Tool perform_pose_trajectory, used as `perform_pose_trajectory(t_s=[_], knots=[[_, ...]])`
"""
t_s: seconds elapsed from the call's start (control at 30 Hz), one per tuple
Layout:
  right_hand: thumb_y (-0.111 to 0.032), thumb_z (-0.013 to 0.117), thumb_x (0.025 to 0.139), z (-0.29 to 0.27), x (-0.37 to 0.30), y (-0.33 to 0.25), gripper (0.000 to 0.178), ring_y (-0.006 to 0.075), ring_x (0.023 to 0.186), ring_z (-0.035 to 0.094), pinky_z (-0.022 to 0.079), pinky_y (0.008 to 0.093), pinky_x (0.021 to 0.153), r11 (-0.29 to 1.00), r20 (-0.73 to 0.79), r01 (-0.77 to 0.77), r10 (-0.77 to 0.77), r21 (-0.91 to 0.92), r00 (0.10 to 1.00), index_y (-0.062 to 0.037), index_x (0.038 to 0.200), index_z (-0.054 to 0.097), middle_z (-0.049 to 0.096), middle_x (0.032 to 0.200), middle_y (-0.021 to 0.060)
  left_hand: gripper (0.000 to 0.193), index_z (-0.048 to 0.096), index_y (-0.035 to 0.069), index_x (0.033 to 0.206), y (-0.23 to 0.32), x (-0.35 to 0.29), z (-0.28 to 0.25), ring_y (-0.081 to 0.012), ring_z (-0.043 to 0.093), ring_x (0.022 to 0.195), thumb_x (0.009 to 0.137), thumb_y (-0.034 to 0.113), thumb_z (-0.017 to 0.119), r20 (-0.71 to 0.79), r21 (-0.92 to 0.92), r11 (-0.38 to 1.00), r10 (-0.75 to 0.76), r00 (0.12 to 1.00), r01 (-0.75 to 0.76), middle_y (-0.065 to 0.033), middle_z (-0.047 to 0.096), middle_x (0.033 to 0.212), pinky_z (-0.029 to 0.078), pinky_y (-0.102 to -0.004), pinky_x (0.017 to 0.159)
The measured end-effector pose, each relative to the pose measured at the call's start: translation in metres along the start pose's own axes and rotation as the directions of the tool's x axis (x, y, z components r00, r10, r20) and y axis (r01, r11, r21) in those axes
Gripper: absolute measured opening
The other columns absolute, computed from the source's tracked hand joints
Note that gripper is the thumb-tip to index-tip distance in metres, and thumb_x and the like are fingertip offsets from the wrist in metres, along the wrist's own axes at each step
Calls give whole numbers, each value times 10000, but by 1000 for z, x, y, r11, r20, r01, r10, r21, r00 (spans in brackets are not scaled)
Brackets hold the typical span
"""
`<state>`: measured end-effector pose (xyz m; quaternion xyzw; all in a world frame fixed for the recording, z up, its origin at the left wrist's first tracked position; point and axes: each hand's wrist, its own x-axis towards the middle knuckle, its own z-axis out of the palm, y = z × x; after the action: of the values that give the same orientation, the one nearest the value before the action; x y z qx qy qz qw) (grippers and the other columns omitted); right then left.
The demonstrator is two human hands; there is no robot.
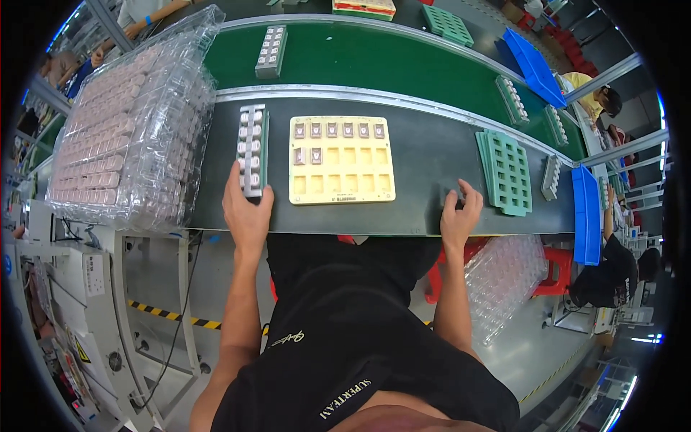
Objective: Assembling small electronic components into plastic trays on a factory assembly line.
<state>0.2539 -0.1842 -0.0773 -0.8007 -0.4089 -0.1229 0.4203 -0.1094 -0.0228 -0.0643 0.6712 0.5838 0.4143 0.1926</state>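
Note:
My left hand [246,210] grips the near end of a long narrow metal holder [263,137], its fingers along the left side and thumb on the right. A row of small whitish parts [245,163] stands in this holder. Just to its right lies a pale yellow tray [342,196] with rows of square pockets. Small brownish-pink pieces [332,130] fill the far row and the first pockets of the middle row; the near row is bare. My right hand [462,212] hovers by the bench's front edge, fingers bent and apart, with nothing in it.
Stacked clear plastic trays [122,137] of pink parts rise at the left. Green pocketed trays [507,173] and a blue bin [586,216] stand at the right. Beyond a metal rail, a green conveyor [374,65] carries more filled holders [271,52]. Other people work farther off.

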Motion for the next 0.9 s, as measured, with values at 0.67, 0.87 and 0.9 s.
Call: perform_pose_trajectory(t_s=[0.67,0.87,0.9], knots=[[-195,641,922,113,9,-241,256,404,858,657,513,499,752,838,612,279,-537,469,581,8,1069,586,688,863,226,409,583,-56,1324,-36,40,-36,-94,593,692,964,139,597,480,-430,765,-256,839,479,-60,658,882,467,-243,535],[-169,597,912,177,30,-266,241,253,662,693,549,384,649,877,826,69,-472,476,307,22,1047,539,676,804,165,437,592,-47,1313,-41,79,-45,-92,598,682,954,200,629,538,-408,735,-286,793,542,-49,672,884,481,-238,549],[-162,592,891,173,32,-273,248,190,606,668,540,340,575,891,880,-86,-418,445,228,32,1028,523,653,772,126,452,600,-36,1299,-42,81,-41,-95,607,678,935,225,658,538,-419,723,-289,792,549,-51,688,902,490,-237,556]])
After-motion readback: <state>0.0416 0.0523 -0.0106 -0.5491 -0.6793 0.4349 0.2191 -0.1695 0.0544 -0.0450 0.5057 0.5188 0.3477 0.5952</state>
